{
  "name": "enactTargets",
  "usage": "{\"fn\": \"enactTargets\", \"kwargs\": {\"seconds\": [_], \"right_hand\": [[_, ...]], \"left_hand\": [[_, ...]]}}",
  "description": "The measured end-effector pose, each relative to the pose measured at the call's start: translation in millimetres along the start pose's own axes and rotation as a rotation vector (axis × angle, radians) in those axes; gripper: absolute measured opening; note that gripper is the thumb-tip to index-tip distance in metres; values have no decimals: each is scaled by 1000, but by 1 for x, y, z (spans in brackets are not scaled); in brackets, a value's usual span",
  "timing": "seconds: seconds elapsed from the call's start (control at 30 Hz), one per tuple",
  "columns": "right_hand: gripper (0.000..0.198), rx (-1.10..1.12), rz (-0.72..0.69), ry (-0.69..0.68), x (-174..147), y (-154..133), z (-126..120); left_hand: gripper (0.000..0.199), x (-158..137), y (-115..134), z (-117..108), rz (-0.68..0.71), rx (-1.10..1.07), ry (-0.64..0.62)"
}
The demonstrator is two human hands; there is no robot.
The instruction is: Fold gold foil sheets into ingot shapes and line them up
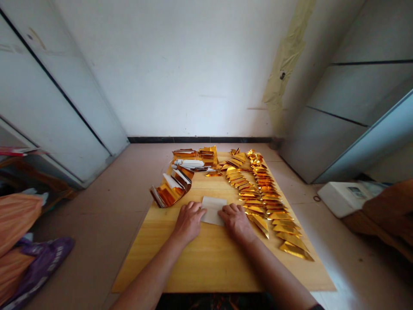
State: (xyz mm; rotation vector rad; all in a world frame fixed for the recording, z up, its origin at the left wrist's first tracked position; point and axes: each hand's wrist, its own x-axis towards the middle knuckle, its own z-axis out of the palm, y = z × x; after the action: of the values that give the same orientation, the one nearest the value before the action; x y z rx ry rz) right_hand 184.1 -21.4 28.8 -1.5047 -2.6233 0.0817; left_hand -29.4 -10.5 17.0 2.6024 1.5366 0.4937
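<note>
A small pale sheet of paper (213,208) lies on the wooden board between my two hands. My left hand (189,220) grips its left edge, the fingers curled and the thumb on the paper. At the opposite edge my right hand (236,222) is closed on the paper in the same way. Just right of that hand, folded gold foil papers (258,223) lie overlapping in a row. Behind the left hand sits a curved stack of gold foil sheets (171,189) with pale backs. My fingertips are partly hidden.
The wooden board (193,262) stands on a tiled floor. A second row of folded gold papers (274,206) runs along its right side. More foil stacks (206,155) lie at the back. A purple bag (48,262) is on the left, a white box (338,199) on the right.
</note>
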Motion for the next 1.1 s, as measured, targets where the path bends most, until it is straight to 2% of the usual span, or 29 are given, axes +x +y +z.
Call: {"fn": "enactTargets", "kwargs": {"seconds": [0.23, 0.37, 0.53, 0.67, 0.8, 0.97, 1.1], "right_hand": [[18, -22, 13, -18, 4, -3, -2], [20, 46, 9, 52, -1, -6, -7], [16, 47, -44, 12, -6, -5, -8], [15, 54, -15, -17, -3, -6, -6], [15, 112, 90, -24, 7, -8, -6], [24, 101, 330, 67, 29, -2, -10], [33, 92, 485, -24, 45, 4, -14]], "left_hand": [[31, 4, 8, -15, -11, 19, -45], [25, 8, 15, -18, -7, 28, -25], [9, 15, 19, -12, 17, 68, 6], [11, 19, 14, 1, 53, 69, 8], [17, 21, 8, 15, 44, 103, 56], [19, 19, 11, 19, 25, 77, 122], [18, 17, 13, 18, 26, 78, 112]]}}
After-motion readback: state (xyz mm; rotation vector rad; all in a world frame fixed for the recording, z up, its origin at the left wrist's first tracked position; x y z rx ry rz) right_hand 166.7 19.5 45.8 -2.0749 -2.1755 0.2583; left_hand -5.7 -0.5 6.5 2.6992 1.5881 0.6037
